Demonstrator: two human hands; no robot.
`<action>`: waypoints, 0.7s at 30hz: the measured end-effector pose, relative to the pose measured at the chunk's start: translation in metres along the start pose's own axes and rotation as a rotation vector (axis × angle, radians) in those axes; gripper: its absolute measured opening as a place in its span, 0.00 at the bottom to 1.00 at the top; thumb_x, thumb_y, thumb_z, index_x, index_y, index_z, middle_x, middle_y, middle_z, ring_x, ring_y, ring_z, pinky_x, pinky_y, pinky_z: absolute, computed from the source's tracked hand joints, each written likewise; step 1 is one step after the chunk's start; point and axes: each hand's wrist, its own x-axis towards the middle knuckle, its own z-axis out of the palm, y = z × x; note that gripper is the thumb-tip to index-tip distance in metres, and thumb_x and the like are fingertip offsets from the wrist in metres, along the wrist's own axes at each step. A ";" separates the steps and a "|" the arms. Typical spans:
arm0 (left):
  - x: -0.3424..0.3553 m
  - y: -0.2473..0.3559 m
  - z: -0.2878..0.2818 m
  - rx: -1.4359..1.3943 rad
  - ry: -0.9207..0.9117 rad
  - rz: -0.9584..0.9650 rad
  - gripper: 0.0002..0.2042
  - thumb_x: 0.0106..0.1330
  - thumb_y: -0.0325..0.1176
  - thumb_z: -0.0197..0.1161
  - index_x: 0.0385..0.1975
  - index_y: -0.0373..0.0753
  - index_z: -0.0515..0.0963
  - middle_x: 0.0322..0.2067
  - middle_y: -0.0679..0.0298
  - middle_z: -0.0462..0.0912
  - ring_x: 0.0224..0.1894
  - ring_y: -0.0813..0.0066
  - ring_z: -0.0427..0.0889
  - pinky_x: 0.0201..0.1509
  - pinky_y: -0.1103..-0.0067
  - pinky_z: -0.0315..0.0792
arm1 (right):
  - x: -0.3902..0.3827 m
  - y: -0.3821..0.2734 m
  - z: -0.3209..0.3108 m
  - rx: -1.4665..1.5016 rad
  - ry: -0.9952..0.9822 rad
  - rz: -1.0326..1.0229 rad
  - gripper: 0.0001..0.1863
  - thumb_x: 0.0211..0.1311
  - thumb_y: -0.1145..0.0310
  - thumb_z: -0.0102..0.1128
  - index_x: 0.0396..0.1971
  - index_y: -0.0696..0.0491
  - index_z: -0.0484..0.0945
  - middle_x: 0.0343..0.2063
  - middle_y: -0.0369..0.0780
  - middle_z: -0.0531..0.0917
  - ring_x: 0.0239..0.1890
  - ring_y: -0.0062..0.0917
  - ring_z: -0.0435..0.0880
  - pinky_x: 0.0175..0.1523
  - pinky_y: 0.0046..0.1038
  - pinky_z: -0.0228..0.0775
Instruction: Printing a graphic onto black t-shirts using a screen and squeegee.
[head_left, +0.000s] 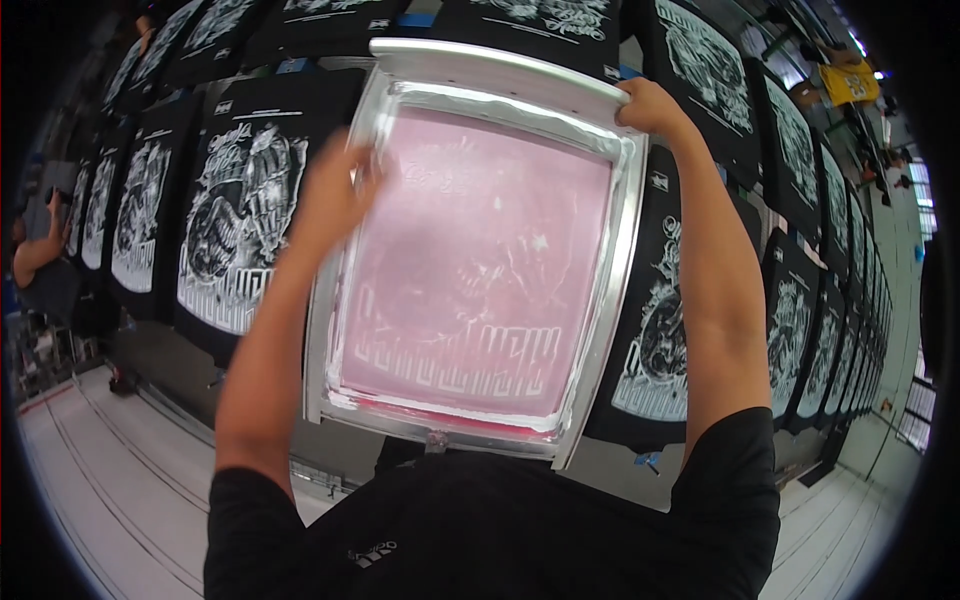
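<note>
A screen-printing frame (628, 240) of silver metal is in front of me, slightly tilted. Its pink mesh (450, 270) carries a pale stencil pattern, and white ink is smeared around the inner edges. My right hand (648, 106) is closed around the frame's far right corner. Beside the upper left rail, my left hand (343, 185) is smeared by motion. Its fingers overlap the frame's edge, but whether they grip it I cannot make out. What lies under the screen is hidden.
Black printed shirts with white artwork lie in rows on both sides, such as one shirt (240, 200) at left and another (655, 330) at right. A person (50, 270) stands at far left. Another person in a yellow top (848, 84) is at far right.
</note>
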 end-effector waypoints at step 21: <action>-0.426 0.000 0.093 -0.558 -0.857 -0.609 0.24 0.65 0.52 0.64 0.24 0.33 0.81 0.15 0.63 0.75 0.21 0.78 0.73 0.28 0.74 0.68 | -0.052 -0.118 0.082 -0.092 -0.043 -0.163 0.28 0.42 0.72 0.55 0.51 0.48 0.82 0.48 0.48 0.83 0.52 0.43 0.81 0.57 0.36 0.73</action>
